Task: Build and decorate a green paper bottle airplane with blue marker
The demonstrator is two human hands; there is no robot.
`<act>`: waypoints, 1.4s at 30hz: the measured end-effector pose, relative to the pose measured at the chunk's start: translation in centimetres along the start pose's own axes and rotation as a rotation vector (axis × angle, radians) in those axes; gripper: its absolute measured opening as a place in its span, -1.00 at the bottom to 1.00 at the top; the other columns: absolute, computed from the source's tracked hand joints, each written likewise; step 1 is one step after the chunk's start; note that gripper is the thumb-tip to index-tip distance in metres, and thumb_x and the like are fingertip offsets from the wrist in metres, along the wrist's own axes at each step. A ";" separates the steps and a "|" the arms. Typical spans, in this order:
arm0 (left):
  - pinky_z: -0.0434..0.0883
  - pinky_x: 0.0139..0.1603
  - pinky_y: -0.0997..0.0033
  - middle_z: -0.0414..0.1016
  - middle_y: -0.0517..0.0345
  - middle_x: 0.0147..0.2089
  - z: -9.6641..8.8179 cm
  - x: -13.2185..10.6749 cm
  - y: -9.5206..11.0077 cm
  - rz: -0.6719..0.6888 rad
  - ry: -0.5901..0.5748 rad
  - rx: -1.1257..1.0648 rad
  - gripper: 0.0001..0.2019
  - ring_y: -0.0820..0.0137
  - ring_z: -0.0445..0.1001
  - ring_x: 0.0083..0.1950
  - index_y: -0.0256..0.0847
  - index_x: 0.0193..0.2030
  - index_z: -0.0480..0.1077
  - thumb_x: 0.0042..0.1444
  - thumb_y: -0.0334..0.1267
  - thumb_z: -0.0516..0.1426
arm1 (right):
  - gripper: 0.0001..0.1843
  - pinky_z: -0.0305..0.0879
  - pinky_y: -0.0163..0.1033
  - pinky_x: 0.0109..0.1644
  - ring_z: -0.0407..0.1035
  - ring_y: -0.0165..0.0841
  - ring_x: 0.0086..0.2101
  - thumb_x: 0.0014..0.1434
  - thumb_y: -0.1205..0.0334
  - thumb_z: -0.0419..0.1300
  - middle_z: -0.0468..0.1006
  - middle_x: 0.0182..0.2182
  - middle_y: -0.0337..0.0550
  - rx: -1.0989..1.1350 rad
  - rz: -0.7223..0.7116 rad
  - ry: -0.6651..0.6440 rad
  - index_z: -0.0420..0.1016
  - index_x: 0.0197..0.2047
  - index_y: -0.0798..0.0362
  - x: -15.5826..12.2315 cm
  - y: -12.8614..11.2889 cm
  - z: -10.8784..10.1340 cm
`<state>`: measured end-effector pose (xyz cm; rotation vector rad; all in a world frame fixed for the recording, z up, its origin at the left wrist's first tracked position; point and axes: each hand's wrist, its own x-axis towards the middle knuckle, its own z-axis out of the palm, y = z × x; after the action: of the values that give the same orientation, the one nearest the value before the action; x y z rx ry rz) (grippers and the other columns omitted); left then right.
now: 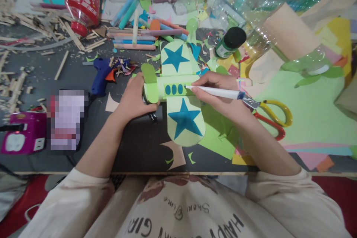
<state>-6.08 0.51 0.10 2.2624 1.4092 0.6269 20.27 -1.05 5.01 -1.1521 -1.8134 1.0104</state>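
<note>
A light green paper airplane model (161,81) lies across the middle of the table, a blue star on each wing. Along its body, on a green strip, sit several blue ovals in a row. My left hand (134,100) is wrapped round the green propeller end, fingers partly hidden behind it. In my right hand (220,91) is a white marker (216,92), pinched between thumb and fingers. Its tip touches the strip just right of the last full oval, at a small blue mark.
Left lie a blue glue gun (102,74), a blurred-out phone-like object (68,119) and a purple box (23,134). Markers (139,39), a red-labelled bottle (85,3) and a dark-capped jar (230,42) stand behind. Scissors (276,113) and paper sheets (315,108) are at right.
</note>
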 end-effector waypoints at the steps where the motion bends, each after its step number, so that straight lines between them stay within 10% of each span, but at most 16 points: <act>1: 0.42 0.10 -0.03 0.43 0.00 0.00 0.0 0.0 0.0 0.003 0.003 0.002 -0.45 0.02 0.46 0.06 -0.07 0.06 0.25 -0.12 -0.22 0.27 | -0.83 0.11 -0.31 -0.47 0.29 -0.44 -0.50 0.19 0.15 0.28 0.51 -0.49 -0.26 0.002 -0.005 -0.001 0.50 -0.39 0.03 0.0 0.1 0.0; 42: 0.42 0.09 -0.02 0.44 0.02 -0.03 0.1 -0.1 -0.4 0.020 0.015 0.025 -0.48 0.02 0.45 0.06 -0.09 0.05 0.28 -0.10 -0.20 0.27 | -0.84 0.20 -0.27 -0.41 0.28 -0.45 -0.50 0.20 0.21 0.25 0.46 -0.50 -0.27 0.036 0.035 0.027 0.40 -0.40 0.02 0.2 -0.1 0.2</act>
<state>-6.30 0.61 -0.24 2.2988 1.4101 0.6369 19.99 -0.91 5.03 -1.1736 -1.7521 1.0390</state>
